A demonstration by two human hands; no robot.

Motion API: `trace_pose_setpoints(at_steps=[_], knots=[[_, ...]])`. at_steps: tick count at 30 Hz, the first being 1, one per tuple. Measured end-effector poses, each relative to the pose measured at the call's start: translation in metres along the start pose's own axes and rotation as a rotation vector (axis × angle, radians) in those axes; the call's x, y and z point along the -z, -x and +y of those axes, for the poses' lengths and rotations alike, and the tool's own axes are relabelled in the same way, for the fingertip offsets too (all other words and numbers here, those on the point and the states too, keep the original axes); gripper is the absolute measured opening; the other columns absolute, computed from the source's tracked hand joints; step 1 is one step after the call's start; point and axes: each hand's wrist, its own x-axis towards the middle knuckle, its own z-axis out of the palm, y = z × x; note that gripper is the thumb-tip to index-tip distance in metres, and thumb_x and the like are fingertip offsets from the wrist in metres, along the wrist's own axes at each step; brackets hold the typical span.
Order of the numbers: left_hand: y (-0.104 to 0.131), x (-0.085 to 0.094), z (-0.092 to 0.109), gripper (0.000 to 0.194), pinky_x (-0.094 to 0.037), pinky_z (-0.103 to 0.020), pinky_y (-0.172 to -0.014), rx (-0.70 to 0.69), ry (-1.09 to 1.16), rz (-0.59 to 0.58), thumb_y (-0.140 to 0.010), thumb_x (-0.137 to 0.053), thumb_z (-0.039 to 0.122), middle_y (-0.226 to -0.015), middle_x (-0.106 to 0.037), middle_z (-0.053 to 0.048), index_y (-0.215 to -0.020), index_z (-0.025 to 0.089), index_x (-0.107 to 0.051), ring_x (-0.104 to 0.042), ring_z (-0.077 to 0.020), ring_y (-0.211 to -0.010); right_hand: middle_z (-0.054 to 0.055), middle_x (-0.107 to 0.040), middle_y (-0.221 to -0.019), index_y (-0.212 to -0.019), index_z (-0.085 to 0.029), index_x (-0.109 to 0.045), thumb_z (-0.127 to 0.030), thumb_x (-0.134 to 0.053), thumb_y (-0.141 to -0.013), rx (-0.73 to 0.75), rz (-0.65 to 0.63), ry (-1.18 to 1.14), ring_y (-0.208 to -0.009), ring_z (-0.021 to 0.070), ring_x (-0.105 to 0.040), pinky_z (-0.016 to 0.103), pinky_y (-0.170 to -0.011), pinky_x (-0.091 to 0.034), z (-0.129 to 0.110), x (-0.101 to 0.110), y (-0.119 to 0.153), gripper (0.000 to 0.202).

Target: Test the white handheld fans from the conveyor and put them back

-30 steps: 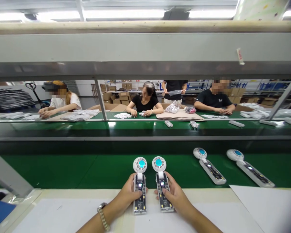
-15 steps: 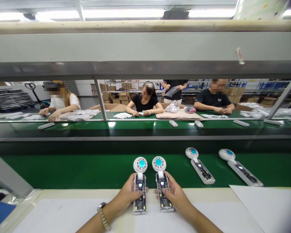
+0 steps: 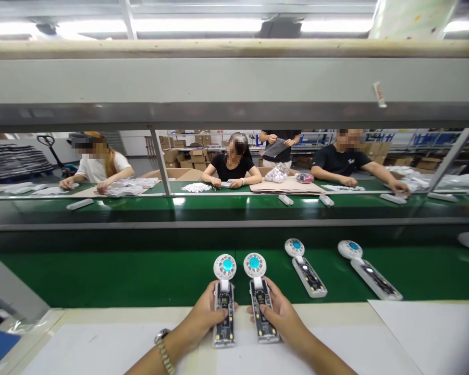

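White plastic shells with bare circuit boards showing make up the two handheld fan units the person holds side by side, handles on the pale table [image 3: 101, 344], round heads with lit cyan centres out over the green conveyor belt [image 3: 101, 276]. The left hand [image 3: 203, 320] clasps the left fan unit [image 3: 224, 307]; the right hand [image 3: 281, 317] grips the right fan unit [image 3: 259, 304]. They look light, stiff and somewhat fragile at the exposed board, best held by the handle edges. Two more fan units [image 3: 307, 268] lie on the belt to the right.
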Motion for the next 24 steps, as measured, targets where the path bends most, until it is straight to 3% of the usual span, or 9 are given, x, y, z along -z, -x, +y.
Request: trace_pose_setpoints(at_steps=[5,8,10,12,14,17,20,22,24], knots=[[0.002,-0.008,0.009,0.061,-0.046,-0.03,-0.079,0.033,0.099,0.065,-0.058,-0.082,0.027,-0.101,-0.062,-0.007,-0.111,0.021,-0.051,-0.061,-0.0208,-0.091,0.008,-0.06,-0.104,-0.118,-0.024,-0.04,-0.042,-0.078,-0.059,-0.043,-0.018,-0.102,-0.082,0.0249,-0.066,0.037,-0.069,-0.053,-0.01,-0.002,0.002,0.072],[0.002,-0.011,0.014,0.046,-0.047,-0.027,-0.07,0.086,0.192,0.105,-0.063,-0.077,0.044,-0.09,-0.066,-0.007,-0.095,0.016,-0.06,-0.063,-0.0181,-0.077,0.003,-0.065,-0.08,-0.103,-0.02,-0.05,-0.055,-0.061,-0.071,-0.196,-0.112,-0.237,-0.064,0.0207,-0.066,0.031,-0.053,-0.052,-0.02,0.001,0.001,0.049],[0.0,-0.012,0.016,0.051,-0.048,-0.028,-0.068,0.142,0.225,0.094,-0.07,-0.062,0.062,-0.067,-0.066,-0.006,-0.083,0.013,-0.063,-0.061,-0.0163,-0.061,0.003,-0.064,-0.064,-0.095,-0.017,-0.054,-0.07,-0.041,-0.074,-0.301,-0.194,-0.266,-0.045,0.0168,-0.06,0.027,-0.043,-0.047,-0.024,0.007,-0.004,0.058],[-0.002,-0.011,0.016,0.064,-0.048,-0.029,-0.068,0.188,0.216,0.077,-0.073,-0.045,0.072,-0.048,-0.06,-0.004,-0.077,0.011,-0.064,-0.058,-0.0162,-0.049,0.001,-0.058,-0.047,-0.091,-0.013,-0.058,-0.082,-0.026,-0.068,-0.36,-0.272,-0.222,-0.034,0.0154,-0.053,0.027,-0.039,-0.044,-0.027,0.017,-0.012,0.079],[-0.005,-0.011,0.015,0.07,-0.049,-0.03,-0.065,0.201,0.174,0.098,-0.072,-0.037,0.076,-0.041,-0.056,-0.003,-0.074,0.012,-0.064,-0.056,-0.0169,-0.044,0.001,-0.051,-0.035,-0.084,-0.01,-0.062,-0.089,-0.019,-0.06,-0.361,-0.291,-0.13,-0.029,0.0157,-0.047,0.029,-0.039,-0.043,-0.032,0.03,-0.021,0.093],[-0.008,-0.009,0.017,0.06,-0.048,-0.03,-0.06,0.169,0.103,0.228,-0.073,-0.045,0.071,-0.046,-0.059,-0.004,-0.067,0.014,-0.061,-0.057,-0.0173,-0.046,0.0,-0.044,-0.029,-0.069,-0.01,-0.063,-0.092,-0.014,-0.055,-0.205,-0.103,0.013,-0.024,0.0152,-0.041,0.031,-0.037,-0.041,-0.044,0.056,-0.031,0.096],[-0.012,0.001,0.023,0.048,-0.049,-0.029,-0.063,0.099,0.064,0.419,-0.068,-0.063,0.061,-0.065,-0.067,-0.008,-0.076,0.013,-0.061,-0.061,-0.0189,-0.059,0.002,-0.049,-0.035,-0.067,-0.013,-0.062,-0.087,-0.021,-0.063,-0.03,0.082,0.087,-0.033,0.0173,-0.049,0.033,-0.044,-0.046,-0.062,0.083,-0.034,0.084],[-0.017,0.015,0.028,0.051,-0.049,-0.029,-0.069,0.009,-0.029,0.536,-0.061,-0.072,0.053,-0.083,-0.069,-0.009,-0.091,0.014,-0.059,-0.064,-0.0221,-0.075,0.005,-0.064,-0.056,-0.079,-0.015,-0.062,-0.077,-0.036,-0.071,0.082,0.188,0.144,-0.057,0.0206,-0.063,0.033,-0.063,-0.052,-0.069,0.098,-0.033,0.067],[-0.022,0.033,0.033,0.06,-0.049,-0.033,-0.077,-0.112,-0.229,0.616,-0.058,-0.074,0.051,-0.095,-0.067,-0.009,-0.103,0.017,-0.053,-0.063,-0.0271,-0.089,0.005,-0.07,-0.087,-0.102,-0.019,-0.057,-0.064,-0.054,-0.072,0.183,0.29,0.227,-0.09,0.0229,-0.064,0.034,-0.086,-0.047,-0.07,0.108,-0.032,0.055]])
